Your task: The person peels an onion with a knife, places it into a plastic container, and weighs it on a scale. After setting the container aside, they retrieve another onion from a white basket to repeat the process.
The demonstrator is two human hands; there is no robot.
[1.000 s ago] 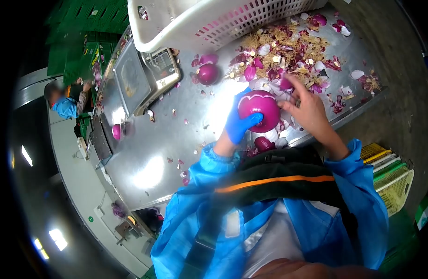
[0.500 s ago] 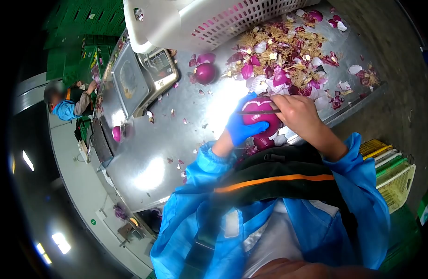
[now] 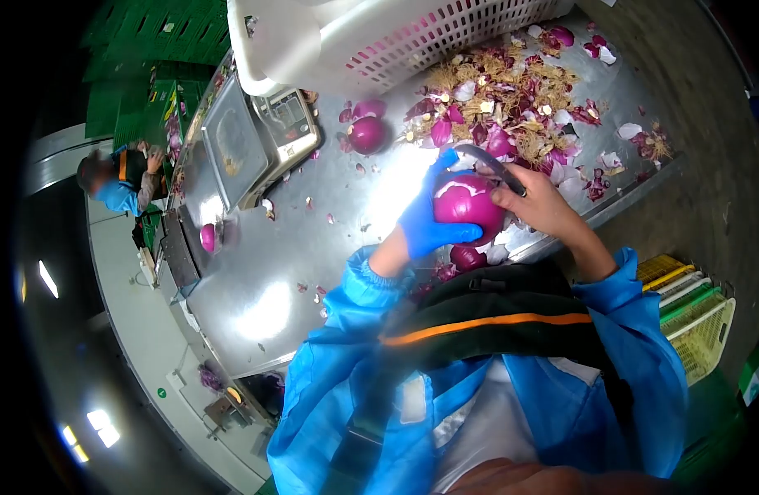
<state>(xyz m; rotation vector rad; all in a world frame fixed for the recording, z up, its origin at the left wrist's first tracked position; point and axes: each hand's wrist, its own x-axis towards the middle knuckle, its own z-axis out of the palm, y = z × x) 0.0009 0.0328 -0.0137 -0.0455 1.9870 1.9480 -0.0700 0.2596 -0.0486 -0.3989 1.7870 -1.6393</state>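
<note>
My left hand point(image 3: 429, 216), in a blue glove, grips a large red onion point(image 3: 468, 209) from its left side above the near edge of the metal table. Bare, my right hand point(image 3: 543, 200) is closed round the handle of a knife point(image 3: 491, 163) with a curved blade. The blade arcs over the top of the onion towards the gloved fingertips. A pale, ragged line of torn skin shows near the onion's top. Just below it, another red onion point(image 3: 468, 257) lies against my apron, partly covered.
A heap of onion roots and skins point(image 3: 511, 99) covers the far right of the table point(image 3: 313, 247). A white perforated basket point(image 3: 338, 45) stands behind it. To the left are a weighing scale point(image 3: 272, 136) and a loose red onion point(image 3: 366, 134). Another person point(image 3: 119, 181) works far left.
The knife has turned from lying flat across the onion's front to arching above its top. My right hand has shifted slightly right and down; my left still holds the onion.
</note>
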